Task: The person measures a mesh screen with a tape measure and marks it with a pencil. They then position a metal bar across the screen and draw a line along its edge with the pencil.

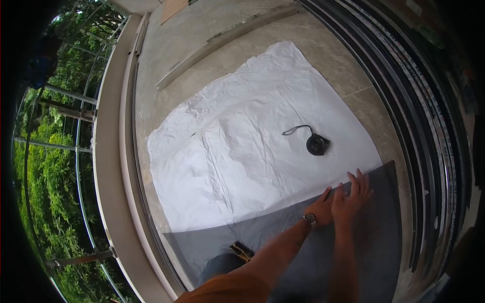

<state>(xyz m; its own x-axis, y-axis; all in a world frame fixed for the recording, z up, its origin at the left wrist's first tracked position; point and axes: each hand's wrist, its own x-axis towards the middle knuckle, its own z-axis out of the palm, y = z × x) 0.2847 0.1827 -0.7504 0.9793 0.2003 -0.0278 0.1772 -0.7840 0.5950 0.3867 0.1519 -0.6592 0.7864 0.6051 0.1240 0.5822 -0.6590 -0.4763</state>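
Note:
A wrinkled white sheet (pixel 237 131) lies spread over the tiled floor. Across its near part lies a dark grey sheet (pixel 379 222) with a long straight edge. My left hand (pixel 321 207), with a metal watch (pixel 310 219) on the wrist, rests on the grey sheet near that edge, partly hidden by the other hand. Beside and touching it, my right hand (pixel 353 194) lies on the same sheet with its fingers spread toward the white one. A black tape measure (pixel 317 144) with a looped cord sits on the white sheet, beyond both hands.
Long dark profiles (pixel 399 86) are stacked along the right. A metal strip (pixel 222 45) lies on the floor at the back. At the left run a ledge (pixel 113 151), scaffold poles and greenery. A small black and yellow object (pixel 242 251) is near my knee.

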